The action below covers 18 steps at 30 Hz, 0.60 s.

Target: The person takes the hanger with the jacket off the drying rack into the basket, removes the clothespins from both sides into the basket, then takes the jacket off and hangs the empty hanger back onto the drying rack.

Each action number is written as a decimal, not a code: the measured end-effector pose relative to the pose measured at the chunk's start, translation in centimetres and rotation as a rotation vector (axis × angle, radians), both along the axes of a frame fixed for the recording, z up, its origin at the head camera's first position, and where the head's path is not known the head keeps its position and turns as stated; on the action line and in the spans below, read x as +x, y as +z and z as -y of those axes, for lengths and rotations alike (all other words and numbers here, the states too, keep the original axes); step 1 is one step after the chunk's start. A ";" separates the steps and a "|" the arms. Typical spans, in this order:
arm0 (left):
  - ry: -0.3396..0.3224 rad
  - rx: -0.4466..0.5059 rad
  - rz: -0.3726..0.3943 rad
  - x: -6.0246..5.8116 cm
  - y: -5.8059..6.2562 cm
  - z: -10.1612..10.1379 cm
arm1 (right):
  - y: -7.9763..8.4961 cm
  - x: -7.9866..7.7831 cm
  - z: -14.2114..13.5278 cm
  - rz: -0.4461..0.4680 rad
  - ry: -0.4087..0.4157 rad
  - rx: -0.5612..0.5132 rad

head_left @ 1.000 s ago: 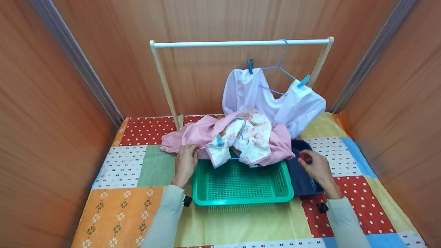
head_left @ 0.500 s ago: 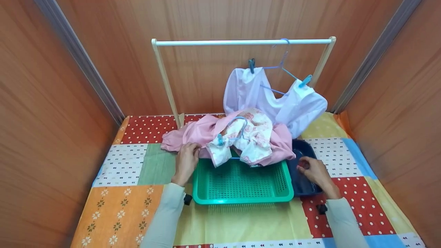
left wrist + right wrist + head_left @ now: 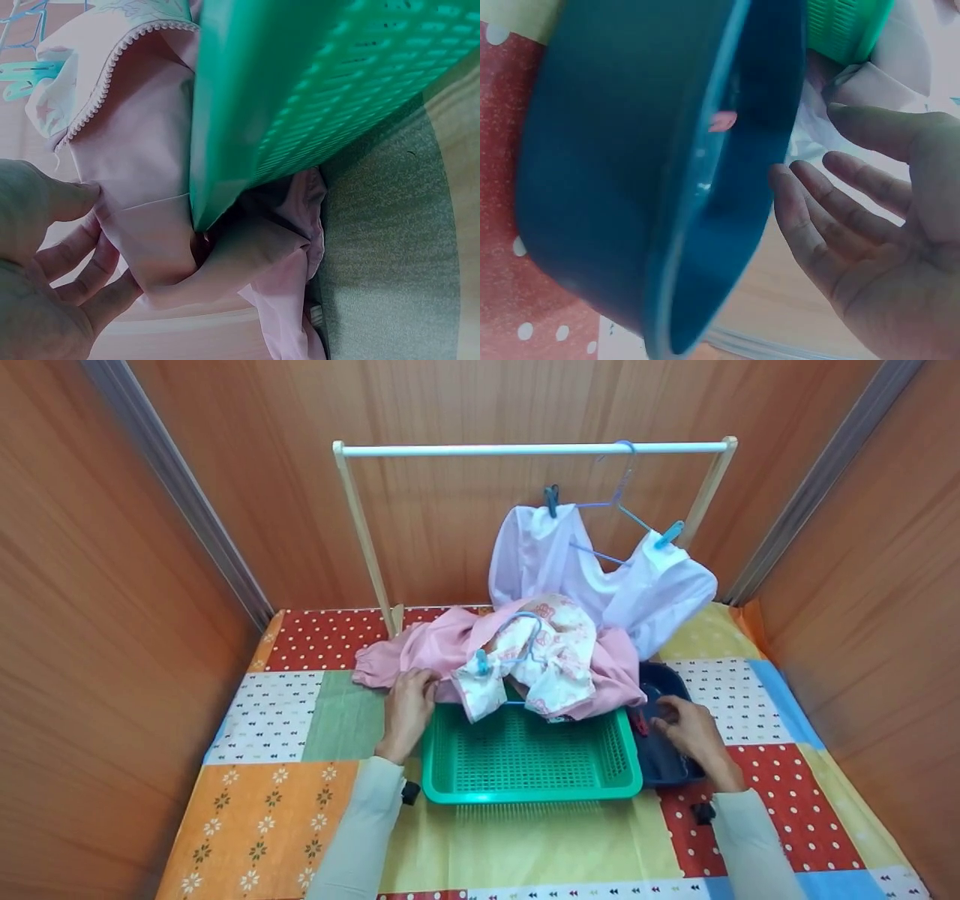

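My left hand (image 3: 409,709) pinches the edge of a pink garment (image 3: 442,645) between thumb and fingers, at the basket's left back corner. The garment's lining is white with a pink print (image 3: 562,682). A blue hanger (image 3: 517,617) lies in it, and a teal clothespin (image 3: 481,661) clips it on the left. My right hand (image 3: 885,232) is open above the dark blue basin (image 3: 607,172), with nothing between the fingers. Inside the basin, near its left wall, is a small red thing, apparently a clothespin (image 3: 640,723); the right wrist view shows little of it.
A green basket (image 3: 532,795) stands under the front of the garment, beside the basin. Behind it, a rack with a white bar (image 3: 465,451) carries a white garment (image 3: 540,562) on a hanger, clipped with two clothespins. Wooden panels (image 3: 120,660) enclose the patchwork cloth (image 3: 570,847).
My right hand lowered the red thing into the basin and let it go; its fingers have spread. My left hand stays on the pink garment.
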<state>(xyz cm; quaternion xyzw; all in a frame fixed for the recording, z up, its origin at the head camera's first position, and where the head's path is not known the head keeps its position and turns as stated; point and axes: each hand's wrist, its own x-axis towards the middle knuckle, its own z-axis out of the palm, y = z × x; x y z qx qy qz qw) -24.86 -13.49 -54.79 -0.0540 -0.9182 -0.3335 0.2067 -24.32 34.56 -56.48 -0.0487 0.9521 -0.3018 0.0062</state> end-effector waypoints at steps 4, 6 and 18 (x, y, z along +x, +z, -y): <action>-0.001 0.001 -0.017 0.0 -0.1 0.0 | 1.0 0.4 0.3 -0.098 -0.010 0.004; -0.002 0.001 -0.029 0.1 -0.2 -0.1 | 1.6 0.6 0.6 -0.140 -0.012 0.005; -0.001 -0.010 -0.002 0.0 -0.1 0.1 | 5.7 1.3 2.7 -0.267 0.003 -0.006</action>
